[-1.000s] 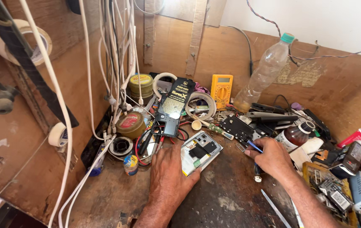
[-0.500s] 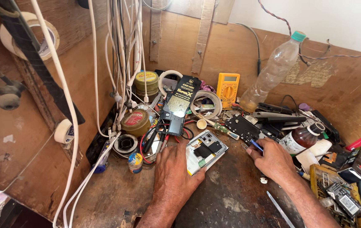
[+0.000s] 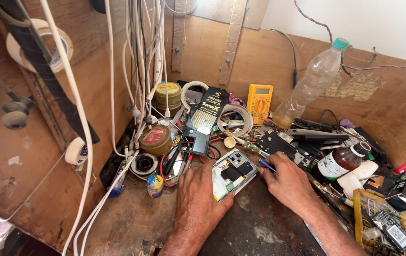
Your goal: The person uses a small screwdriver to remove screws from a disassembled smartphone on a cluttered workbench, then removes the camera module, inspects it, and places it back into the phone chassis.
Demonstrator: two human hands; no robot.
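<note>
Head view: left hand [image 3: 198, 199] lies flat, palm down, fingers loosely spread, pinning the near-left edge of an opened phone [image 3: 234, 173] at the centre of the cluttered wooden bench [image 3: 132, 223]. Right hand [image 3: 286, 182] is curled around a thin blue-tipped tool [image 3: 265, 164] touching the phone's right edge. Yellow multimeter [image 3: 259, 102] and clear plastic bottle [image 3: 309, 85] stand far behind.

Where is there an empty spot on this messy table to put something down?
Bare wood shows in front of the small round tin, left of the left hand, and between both forearms, below the opened phone. Behind the phone and right of the right hand, by the brown bottle, it is packed.
</note>
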